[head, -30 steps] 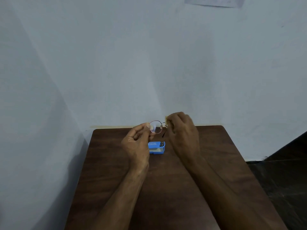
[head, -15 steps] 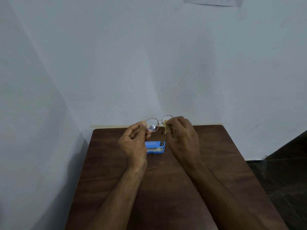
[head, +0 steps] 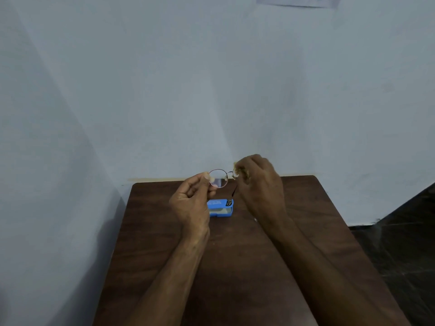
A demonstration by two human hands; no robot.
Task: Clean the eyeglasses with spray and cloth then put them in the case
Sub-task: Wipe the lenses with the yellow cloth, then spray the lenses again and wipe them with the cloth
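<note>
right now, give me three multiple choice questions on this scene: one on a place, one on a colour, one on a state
1. Where is the case?
A. on the table
B. on the floor
C. on a shelf

2. What colour is the case?
A. red
B. blue
C. black

3. The glasses are
A. folded inside the case
B. lying flat on the table
C. held above the table by both hands

Answers:
1 A, the case lies on the dark wood top, under the hands.
2 B, its shell is plainly blue.
3 C, the left hand pinches one lens rim, and the right hand holds a yellowish cloth at the other lens.
</note>
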